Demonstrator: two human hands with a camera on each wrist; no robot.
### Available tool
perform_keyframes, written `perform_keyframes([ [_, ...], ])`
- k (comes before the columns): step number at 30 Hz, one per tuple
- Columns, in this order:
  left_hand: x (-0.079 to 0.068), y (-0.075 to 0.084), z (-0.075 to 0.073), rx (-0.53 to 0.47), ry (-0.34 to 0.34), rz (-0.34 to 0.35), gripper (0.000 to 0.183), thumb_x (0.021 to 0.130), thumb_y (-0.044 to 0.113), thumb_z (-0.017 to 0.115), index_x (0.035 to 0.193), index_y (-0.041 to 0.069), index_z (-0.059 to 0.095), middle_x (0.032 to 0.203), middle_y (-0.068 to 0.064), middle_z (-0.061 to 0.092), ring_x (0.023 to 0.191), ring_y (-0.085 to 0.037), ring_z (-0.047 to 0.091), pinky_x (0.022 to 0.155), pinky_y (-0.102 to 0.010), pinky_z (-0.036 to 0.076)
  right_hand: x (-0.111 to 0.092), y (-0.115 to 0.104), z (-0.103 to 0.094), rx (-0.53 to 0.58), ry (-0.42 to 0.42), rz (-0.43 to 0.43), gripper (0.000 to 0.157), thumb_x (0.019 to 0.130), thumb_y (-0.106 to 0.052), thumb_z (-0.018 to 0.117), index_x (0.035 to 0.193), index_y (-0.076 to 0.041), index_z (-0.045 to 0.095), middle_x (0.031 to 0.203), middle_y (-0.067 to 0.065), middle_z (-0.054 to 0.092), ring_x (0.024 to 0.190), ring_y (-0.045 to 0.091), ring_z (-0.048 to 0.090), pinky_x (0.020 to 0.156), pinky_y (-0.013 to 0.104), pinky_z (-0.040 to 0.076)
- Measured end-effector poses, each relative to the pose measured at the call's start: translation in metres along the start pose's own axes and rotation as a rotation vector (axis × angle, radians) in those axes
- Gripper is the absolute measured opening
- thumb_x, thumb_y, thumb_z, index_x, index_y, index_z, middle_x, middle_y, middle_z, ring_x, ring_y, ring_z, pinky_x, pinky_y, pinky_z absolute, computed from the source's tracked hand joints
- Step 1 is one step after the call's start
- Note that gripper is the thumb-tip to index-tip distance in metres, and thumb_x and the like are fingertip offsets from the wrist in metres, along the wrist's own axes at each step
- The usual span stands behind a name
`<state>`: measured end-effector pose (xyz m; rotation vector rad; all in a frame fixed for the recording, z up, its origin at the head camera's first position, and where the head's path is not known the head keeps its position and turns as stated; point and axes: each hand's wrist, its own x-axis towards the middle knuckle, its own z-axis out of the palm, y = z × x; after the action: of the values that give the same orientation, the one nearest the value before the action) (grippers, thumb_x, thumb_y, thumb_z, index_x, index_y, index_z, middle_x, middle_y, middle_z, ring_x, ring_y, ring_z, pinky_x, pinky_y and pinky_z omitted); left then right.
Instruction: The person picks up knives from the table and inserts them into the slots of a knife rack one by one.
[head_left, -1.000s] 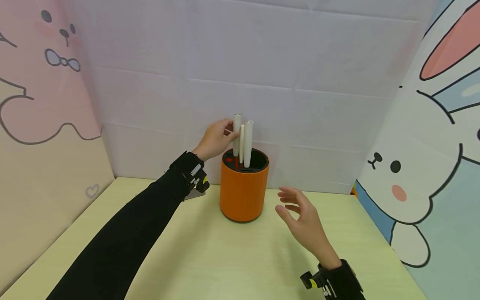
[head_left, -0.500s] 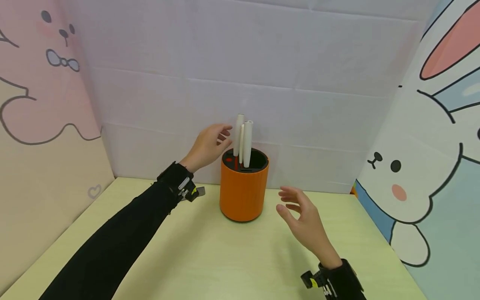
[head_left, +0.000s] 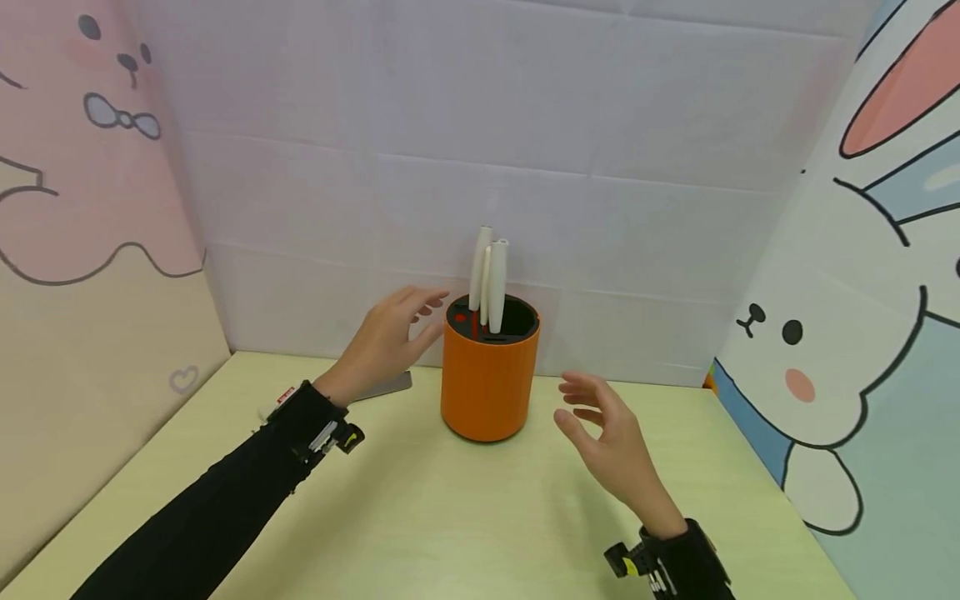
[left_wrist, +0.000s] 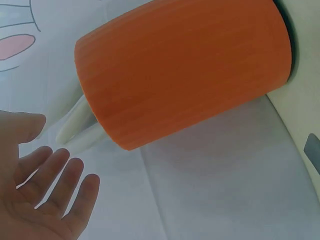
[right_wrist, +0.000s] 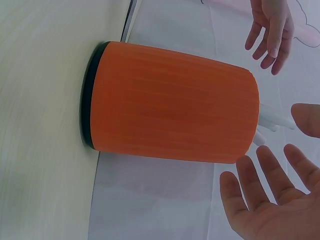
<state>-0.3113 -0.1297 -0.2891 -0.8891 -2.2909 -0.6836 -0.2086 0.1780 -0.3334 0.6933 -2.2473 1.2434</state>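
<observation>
An orange knife block [head_left: 489,392] with a black slotted top stands upright on the table. White-handled knives [head_left: 497,287] stick up out of it, bunched toward the middle. To the left of the block is my left hand [head_left: 386,342], its fingers extended and nothing in them; the fingertips come close to the block's rim in the head view. My right hand [head_left: 611,446] hovers right of the block, fingers spread and loosely bent, holding nothing. Behind my left wrist a flat grey blade [head_left: 386,386] lies on the table, partly hidden by that hand.
The pale table [head_left: 465,517] meets a white cloth backdrop [head_left: 360,192] just behind the block. Panels with cartoon animals rise at both sides. A small white end [head_left: 266,411] of something shows beyond my left wrist strap.
My left hand has let go of a white knife handle and moved down and left, away from the knives. That handle now leans slightly right. My right hand stays nearly still.
</observation>
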Motion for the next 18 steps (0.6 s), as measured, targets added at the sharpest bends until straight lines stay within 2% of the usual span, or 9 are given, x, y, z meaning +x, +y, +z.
perform_keyframes([
  [5, -0.027, 0.001, -0.001, 0.058, -0.029, -0.017, 0.042, 0.093, 0.028, 0.064, 0.133, 0.018, 0.053, 0.122, 0.003, 0.055, 0.103, -0.011, 0.051, 0.083, -0.035, 0.049, -0.003, 0.003, -0.001, -0.040, -0.006, 0.003, 0.041, 0.088, -0.001, 0.066, 0.126, -0.006, 0.053, 0.113, 0.007, 0.060, 0.102, 0.024, 0.058, 0.085, 0.040, 0.053],
  [10, -0.050, -0.001, 0.002, 0.081, -0.027, 0.006, 0.043, 0.092, 0.029, 0.066, 0.132, 0.019, 0.054, 0.122, 0.003, 0.056, 0.111, -0.014, 0.049, 0.090, -0.038, 0.048, -0.007, 0.011, -0.004, -0.072, 0.001, -0.029, 0.042, 0.087, 0.001, 0.068, 0.125, -0.003, 0.053, 0.112, 0.012, 0.060, 0.100, 0.028, 0.059, 0.082, 0.047, 0.053],
  [14, -0.070, -0.004, 0.007, 0.088, -0.029, -0.001, 0.044, 0.091, 0.029, 0.067, 0.132, 0.020, 0.054, 0.123, 0.003, 0.055, 0.114, -0.015, 0.048, 0.092, -0.039, 0.047, -0.011, 0.036, -0.003, -0.090, 0.006, -0.040, 0.044, 0.087, -0.003, 0.069, 0.127, -0.008, 0.053, 0.113, 0.012, 0.060, 0.101, 0.026, 0.059, 0.081, 0.051, 0.053],
  [18, -0.088, -0.005, 0.014, 0.097, -0.034, -0.014, 0.042, 0.090, 0.030, 0.068, 0.128, 0.017, 0.056, 0.122, 0.002, 0.055, 0.112, -0.016, 0.049, 0.091, -0.038, 0.048, -0.015, 0.061, -0.002, -0.124, -0.005, -0.043, 0.045, 0.089, -0.011, 0.069, 0.130, -0.018, 0.052, 0.117, 0.004, 0.059, 0.103, 0.020, 0.058, 0.082, 0.046, 0.053],
])
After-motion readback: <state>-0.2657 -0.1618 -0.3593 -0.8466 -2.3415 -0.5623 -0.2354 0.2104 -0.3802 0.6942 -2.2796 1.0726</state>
